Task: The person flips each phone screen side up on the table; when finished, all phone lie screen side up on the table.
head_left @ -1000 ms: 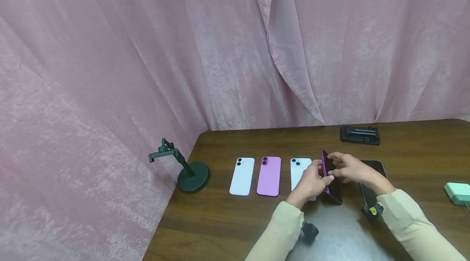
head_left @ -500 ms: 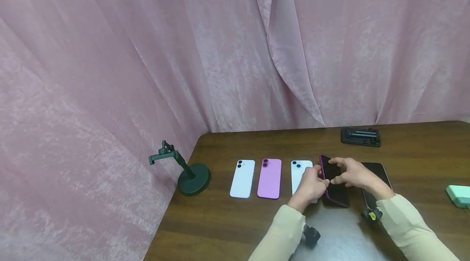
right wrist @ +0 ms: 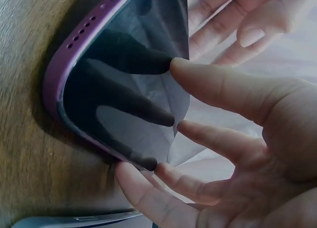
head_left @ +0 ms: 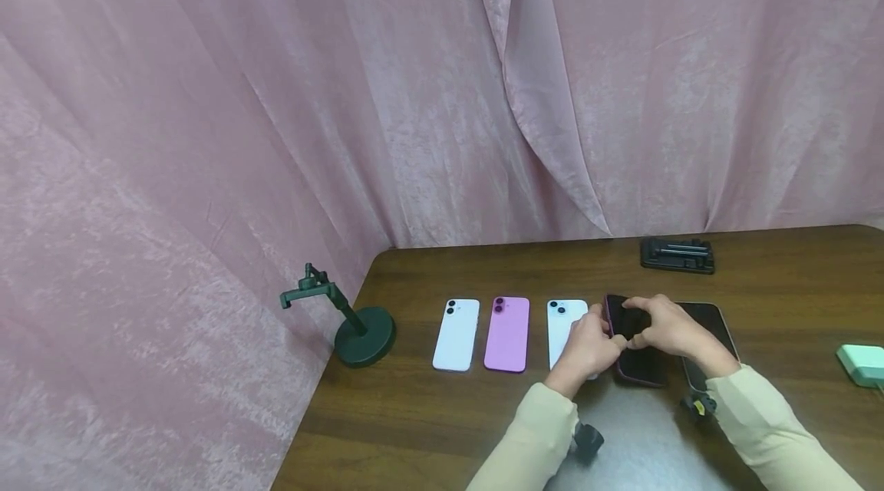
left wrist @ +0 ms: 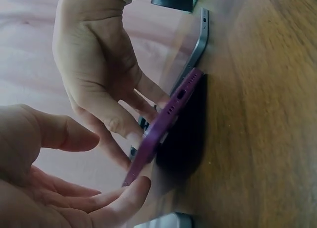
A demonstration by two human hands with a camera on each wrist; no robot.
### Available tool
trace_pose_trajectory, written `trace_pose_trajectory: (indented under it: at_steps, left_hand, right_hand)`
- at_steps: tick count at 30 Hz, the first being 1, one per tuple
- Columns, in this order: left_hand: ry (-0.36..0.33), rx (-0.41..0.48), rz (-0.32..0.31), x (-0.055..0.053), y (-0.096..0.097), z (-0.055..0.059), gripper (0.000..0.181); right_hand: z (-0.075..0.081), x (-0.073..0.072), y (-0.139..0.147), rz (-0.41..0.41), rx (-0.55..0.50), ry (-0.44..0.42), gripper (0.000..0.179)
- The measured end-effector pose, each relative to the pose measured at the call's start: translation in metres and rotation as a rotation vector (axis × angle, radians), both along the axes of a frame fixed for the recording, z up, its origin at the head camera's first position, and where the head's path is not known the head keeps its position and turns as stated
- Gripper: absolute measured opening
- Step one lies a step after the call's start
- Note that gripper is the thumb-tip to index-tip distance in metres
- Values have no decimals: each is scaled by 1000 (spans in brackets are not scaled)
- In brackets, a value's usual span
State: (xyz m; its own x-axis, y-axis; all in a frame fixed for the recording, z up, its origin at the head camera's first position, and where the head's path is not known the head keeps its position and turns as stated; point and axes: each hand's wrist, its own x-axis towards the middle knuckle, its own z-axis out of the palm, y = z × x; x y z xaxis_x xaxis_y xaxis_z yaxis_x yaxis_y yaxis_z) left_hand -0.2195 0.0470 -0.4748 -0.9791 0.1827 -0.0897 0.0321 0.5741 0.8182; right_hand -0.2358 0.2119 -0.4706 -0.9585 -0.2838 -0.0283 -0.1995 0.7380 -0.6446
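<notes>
A purple-framed phone (head_left: 641,367) leans at a low tilt, dark screen up, its left edge raised off the table. Fingertips of the left hand (head_left: 592,344) lie under that raised edge, while the left thumb (left wrist: 81,136) stands apart from the phone in the left wrist view. On the screen side, the right hand (head_left: 668,326) has its thumb and fingertips against the dark glass, mirrored there in the right wrist view. One right finger (right wrist: 136,181) reaches the phone's long edge. A white phone (head_left: 562,314), back up, lies partly hidden behind the left hand.
Another dark-screened phone (head_left: 707,314) lies under the right wrist. Farther left are a pink phone (head_left: 507,334) and a white phone (head_left: 456,335). A green stand (head_left: 364,334) occupies the left edge, a black folded stand (head_left: 677,255) the back, a mint-green block (head_left: 863,364) the right.
The purple phone has tipped over to the right, from nearly upright on its edge to a low tilt with its screen up. Both hands have stayed close to it.
</notes>
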Motion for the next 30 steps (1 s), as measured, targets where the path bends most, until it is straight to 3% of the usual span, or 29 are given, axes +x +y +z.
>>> trace_pose_trajectory:
  at_steps: [13, 22, 30]
  left_hand:
    - [-44, -83, -24, 5, 9, 3, 46]
    - [-66, -186, -42, 4, 16, -1, 63]
    - [-96, -146, -62, 1, 10, -4, 56]
  right_hand:
    - [0, 2, -7, -64, 64, -37, 56]
    - [-4, 7, -7, -90, 103, 43, 53]
    - [-3, 10, -12, -126, 110, 28, 59]
